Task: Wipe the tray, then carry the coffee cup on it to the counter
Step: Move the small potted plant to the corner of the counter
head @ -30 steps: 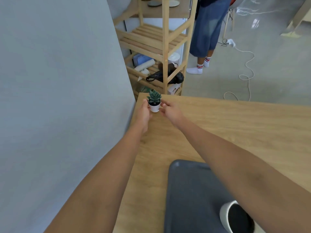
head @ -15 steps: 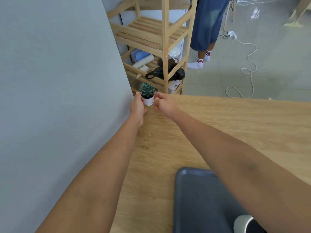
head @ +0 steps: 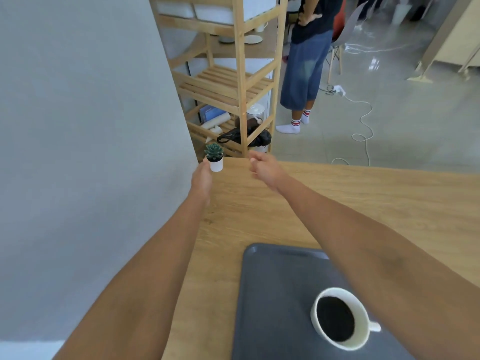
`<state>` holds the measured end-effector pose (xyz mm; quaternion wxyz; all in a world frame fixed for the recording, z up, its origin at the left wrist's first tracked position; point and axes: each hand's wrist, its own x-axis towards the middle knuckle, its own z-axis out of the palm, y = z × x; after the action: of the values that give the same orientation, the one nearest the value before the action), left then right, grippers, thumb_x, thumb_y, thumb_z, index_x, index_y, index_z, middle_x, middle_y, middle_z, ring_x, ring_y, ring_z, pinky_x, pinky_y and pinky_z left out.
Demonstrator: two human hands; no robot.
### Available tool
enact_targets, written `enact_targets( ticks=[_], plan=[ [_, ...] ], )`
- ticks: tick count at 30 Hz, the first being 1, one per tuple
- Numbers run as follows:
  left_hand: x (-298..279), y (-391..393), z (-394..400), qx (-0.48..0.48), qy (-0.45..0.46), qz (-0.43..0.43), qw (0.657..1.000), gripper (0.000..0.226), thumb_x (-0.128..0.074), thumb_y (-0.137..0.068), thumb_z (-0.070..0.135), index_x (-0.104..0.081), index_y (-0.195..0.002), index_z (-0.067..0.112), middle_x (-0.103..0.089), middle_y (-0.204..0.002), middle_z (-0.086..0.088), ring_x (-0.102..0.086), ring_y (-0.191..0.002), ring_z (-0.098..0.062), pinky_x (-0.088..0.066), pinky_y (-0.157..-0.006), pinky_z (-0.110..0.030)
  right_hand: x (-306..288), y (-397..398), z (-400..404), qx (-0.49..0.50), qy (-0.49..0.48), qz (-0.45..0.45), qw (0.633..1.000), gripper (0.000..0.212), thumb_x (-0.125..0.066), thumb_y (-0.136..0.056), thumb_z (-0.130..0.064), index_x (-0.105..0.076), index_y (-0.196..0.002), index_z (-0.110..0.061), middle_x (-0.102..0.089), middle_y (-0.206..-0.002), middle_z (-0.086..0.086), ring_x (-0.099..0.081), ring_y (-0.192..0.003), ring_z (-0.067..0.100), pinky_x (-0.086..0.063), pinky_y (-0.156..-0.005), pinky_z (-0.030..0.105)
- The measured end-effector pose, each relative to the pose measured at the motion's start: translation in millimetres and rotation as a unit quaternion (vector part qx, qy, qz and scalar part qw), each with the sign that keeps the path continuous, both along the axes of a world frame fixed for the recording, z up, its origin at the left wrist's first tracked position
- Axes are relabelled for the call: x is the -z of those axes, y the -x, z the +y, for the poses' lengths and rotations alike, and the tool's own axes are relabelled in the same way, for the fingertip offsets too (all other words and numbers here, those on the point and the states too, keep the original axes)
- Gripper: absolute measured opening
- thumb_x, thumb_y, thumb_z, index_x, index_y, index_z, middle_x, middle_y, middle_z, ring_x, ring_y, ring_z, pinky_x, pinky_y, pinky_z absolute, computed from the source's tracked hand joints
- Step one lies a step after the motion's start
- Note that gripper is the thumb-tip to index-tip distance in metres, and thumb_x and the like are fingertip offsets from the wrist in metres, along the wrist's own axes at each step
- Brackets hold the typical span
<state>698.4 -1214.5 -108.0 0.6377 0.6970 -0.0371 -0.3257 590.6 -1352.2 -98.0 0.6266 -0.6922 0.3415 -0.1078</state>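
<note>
A: Nearest, at five o'clock, the coffee cup [head: 340,318] stands full on the grey tray [head: 272,294], which lies on the counter [head: 363,198].

B: And the hands?

A: Far corner, eleven o'clock. A second ago both cupped the little potted succulent [head: 215,158]. Now the right hand [head: 263,170] has let go, fingers loosely spread and empty; the left hand [head: 202,178] sits open just beside the pot, perhaps touching.

B: Meaning?

A: The plant looks set aside, so I'd judge wiping comes next, though no cloth is visible.
</note>
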Motion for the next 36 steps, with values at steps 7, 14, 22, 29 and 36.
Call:
enact_targets(
  ticks=[7,14,22,29,36],
  plan=[
    [-19,96,33,0.033,-0.038,-0.056,0.997,0.069,-0.036,-0.082,0.066,-0.041,-0.139,0.028,-0.042,-0.147,0.005,-0.039,-0.134,-0.016,-0.028,-0.113,-0.049,-40,137,1,0.012,0.024,-0.023,0.999,0.04,-0.04,-0.101,-0.012,-0.045,-0.141,-0.009,-0.053,-0.107,0.004,-0.051,-0.092,0.018,-0.049,-0.092,0.037],
    [-2,227,90,0.037,-0.11,-0.148,0.982,0.061,-0.031,-0.096,0.052,-0.033,-0.147,0.018,-0.03,-0.155,0.002,-0.025,-0.143,-0.021,-0.014,-0.119,-0.038,-12,299,9,0.09,0.021,0.002,0.996,0.034,-0.042,-0.099,-0.006,-0.05,-0.131,-0.002,-0.054,-0.096,0.004,-0.049,-0.067,0.009,-0.044,-0.058,0.015],
    [48,304,150,0.207,-0.197,-0.358,0.889,0.045,-0.035,-0.102,0.024,-0.04,-0.142,0.007,-0.039,-0.15,-0.011,-0.033,-0.14,-0.024,-0.023,-0.115,-0.034,47,403,93,0.1,0.2,0.136,0.965,0.036,-0.04,-0.101,-0.018,-0.054,-0.133,-0.01,-0.058,-0.136,0.006,-0.052,-0.128,0.025,-0.037,-0.11,0.035],
    [83,330,179,0.316,-0.325,-0.48,0.751,0.053,-0.026,-0.101,0.04,-0.023,-0.15,0.019,-0.014,-0.161,-0.004,-0.008,-0.148,-0.023,-0.009,-0.118,-0.05,90,419,153,0.035,0.328,0.231,0.915,0.049,-0.03,-0.104,-0.025,-0.027,-0.151,-0.01,-0.02,-0.161,0.01,-0.009,-0.15,0.027,-0.01,-0.121,0.041],
    [93,333,183,0.326,-0.344,-0.496,0.727,0.056,-0.02,-0.1,0.046,-0.015,-0.151,0.024,-0.006,-0.162,-0.002,0.0,-0.149,-0.022,-0.004,-0.119,-0.05,107,419,164,0.016,0.412,0.315,0.855,0.053,-0.024,-0.104,-0.032,-0.02,-0.152,-0.01,-0.013,-0.162,0.013,-0.007,-0.15,0.032,-0.007,-0.121,0.047]
  ],
)
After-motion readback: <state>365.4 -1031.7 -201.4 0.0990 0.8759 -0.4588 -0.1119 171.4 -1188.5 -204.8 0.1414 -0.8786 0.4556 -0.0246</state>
